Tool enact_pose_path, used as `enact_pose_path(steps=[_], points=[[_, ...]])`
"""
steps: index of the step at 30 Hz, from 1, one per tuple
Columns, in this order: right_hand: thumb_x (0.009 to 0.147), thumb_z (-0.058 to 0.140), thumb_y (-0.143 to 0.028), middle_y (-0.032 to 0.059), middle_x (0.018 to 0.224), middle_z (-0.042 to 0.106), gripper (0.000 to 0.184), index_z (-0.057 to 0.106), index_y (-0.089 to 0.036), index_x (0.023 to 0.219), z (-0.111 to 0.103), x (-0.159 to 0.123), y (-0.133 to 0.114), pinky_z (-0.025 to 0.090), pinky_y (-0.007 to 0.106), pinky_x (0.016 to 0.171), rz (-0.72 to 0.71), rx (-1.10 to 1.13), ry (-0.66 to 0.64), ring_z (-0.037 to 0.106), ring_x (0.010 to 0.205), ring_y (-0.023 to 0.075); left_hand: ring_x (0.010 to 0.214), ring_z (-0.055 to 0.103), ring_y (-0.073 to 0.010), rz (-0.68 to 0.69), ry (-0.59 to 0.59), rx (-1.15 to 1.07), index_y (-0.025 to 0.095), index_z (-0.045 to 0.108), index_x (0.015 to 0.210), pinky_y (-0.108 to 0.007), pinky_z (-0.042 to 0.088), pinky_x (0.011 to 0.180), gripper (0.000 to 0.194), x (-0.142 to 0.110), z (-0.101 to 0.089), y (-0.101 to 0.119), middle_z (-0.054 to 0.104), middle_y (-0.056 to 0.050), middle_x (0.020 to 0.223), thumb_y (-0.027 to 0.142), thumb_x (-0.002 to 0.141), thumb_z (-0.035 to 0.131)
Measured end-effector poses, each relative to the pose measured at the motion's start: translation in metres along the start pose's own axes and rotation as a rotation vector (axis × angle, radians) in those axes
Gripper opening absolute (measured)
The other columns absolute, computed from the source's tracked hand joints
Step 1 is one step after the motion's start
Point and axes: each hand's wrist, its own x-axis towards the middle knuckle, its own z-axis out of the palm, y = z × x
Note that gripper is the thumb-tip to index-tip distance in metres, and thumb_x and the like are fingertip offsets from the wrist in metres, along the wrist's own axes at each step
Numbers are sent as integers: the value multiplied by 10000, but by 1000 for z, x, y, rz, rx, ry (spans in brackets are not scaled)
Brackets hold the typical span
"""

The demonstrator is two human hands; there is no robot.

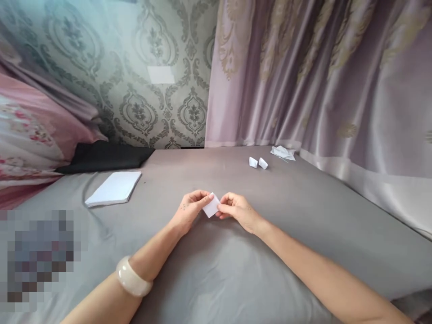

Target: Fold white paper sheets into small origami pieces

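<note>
A small square of folded white paper [211, 208] is held up between my two hands, one corner pointing down. My left hand [191, 207] pinches its upper left side, thumb lying on the front face. On the right edge, my right hand [238, 210] grips the same paper between thumb and fingers. The fingertips behind the paper are hidden. Both hands are just above the grey sheet [216, 279]. Farther off to the right, two small folded white paper pieces [258, 163] stand side by side on the sheet.
At the left lies a stack of white paper [114, 188], with a folded black cloth [108, 155] behind it. Crumpled white paper [282, 153] rests at the back right near the curtain [270, 72]. A blurred-out patch [42, 256] covers the lower left.
</note>
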Motion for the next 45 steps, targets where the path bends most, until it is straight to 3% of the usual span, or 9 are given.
enact_pose_path(steps=[7, 14, 19, 22, 26, 32, 38, 42, 45], points=[[682, 760, -402, -30, 676, 605, 266, 631, -178, 745, -3, -7, 5, 380, 239, 588, -93, -260, -23, 514, 614, 99, 634, 529, -116, 36, -17, 249, 154, 627, 749, -219, 380, 601, 309, -14, 10, 5, 610, 6, 691, 455, 739, 697], [616, 792, -469, -41, 618, 566, 357, 591, -178, 666, -1, -10, 0, 384, 248, 592, -18, 60, 103, 504, 579, 94, 787, 578, -152, -22, -42, 83, 171, 671, 896, -231, 416, 714, 305, -15, 16, 1, 675, -26, 844, 431, 744, 716], [618, 784, -487, -23, 707, 604, 383, 645, -168, 778, -4, -11, 1, 421, 257, 649, 33, 208, 31, 535, 615, 93, 688, 523, -126, -23, -6, 132, 152, 704, 818, -221, 386, 646, 285, -11, 17, -2, 654, -23, 771, 418, 721, 736], [697, 735, -463, -8, 724, 612, 335, 657, -166, 833, -10, -12, 0, 404, 246, 612, 65, 113, -49, 535, 626, 98, 683, 531, -132, -45, -11, 148, 146, 699, 797, -227, 388, 639, 286, -12, 16, -4, 657, -26, 761, 424, 737, 716], [740, 711, -418, 1, 819, 644, 296, 678, -189, 924, -18, -10, -3, 392, 235, 613, -34, -59, 60, 521, 679, 100, 659, 556, -137, -135, -34, 127, 145, 684, 799, -226, 393, 605, 295, -14, 15, -2, 663, -23, 731, 431, 734, 713], [735, 693, -440, -8, 671, 629, 266, 727, -180, 774, -22, -3, 1, 404, 260, 621, -96, -125, 41, 494, 615, 108, 699, 587, -140, -112, 5, 151, 132, 675, 823, -234, 422, 654, 299, -13, 15, 1, 689, -42, 793, 402, 711, 738], [765, 667, -445, 0, 767, 662, 268, 717, -197, 852, -25, 3, 6, 428, 258, 632, -172, -153, 65, 516, 635, 110, 701, 570, -136, 96, 66, 326, 163, 643, 823, -250, 436, 660, 258, -4, 3, -6, 653, -31, 802, 405, 753, 699], [830, 614, -366, 4, 768, 661, 169, 680, -210, 833, -26, 4, 9, 426, 259, 623, -358, -418, 109, 541, 643, 126, 758, 545, -149, 498, 131, 798, 194, 630, 807, -265, 442, 680, 133, -1, -5, -9, 626, -42, 858, 324, 833, 620], [913, 502, -266, 32, 900, 671, 181, 674, -220, 880, -27, 2, 13, 413, 255, 654, -615, -774, 163, 570, 736, 135, 814, 540, -170, 782, 54, 1156, 201, 633, 903, -296, 447, 739, 152, -1, -10, -8, 643, -66, 911, 232, 918, 485]])
